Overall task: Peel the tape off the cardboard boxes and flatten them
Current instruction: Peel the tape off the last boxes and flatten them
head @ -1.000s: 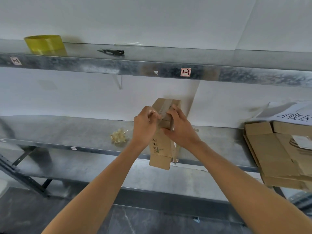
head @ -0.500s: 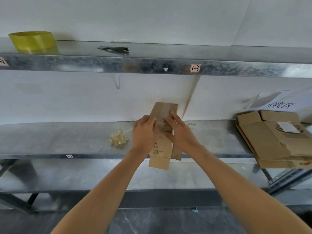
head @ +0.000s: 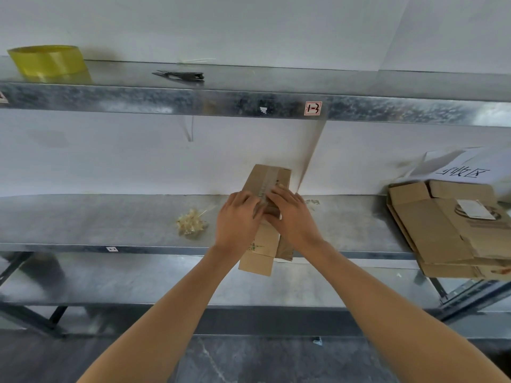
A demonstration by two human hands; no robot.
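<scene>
Above the middle metal shelf [head: 110, 225] a small cardboard box [head: 269, 176] is being held, with the left hand [head: 237, 221] and right hand [head: 294, 221] both curling fingers around its taped middle.

Cardboard box [head: 264, 241] brown, small green print on side, glossy clear tape strip [head: 266, 183] down it. Tape roll [head: 48, 60] yellow. Shelves [head: 138, 98] mottled grey metal; label [head: 313, 108] white, red border. Wall [head: 249, 29] white. Tape wad [head: 190, 225] pale yellow. Flattened boxes [head: 437, 230] brown, white sticker [head: 474, 209]. Floor [head: 249, 360] dark grey.
</scene>
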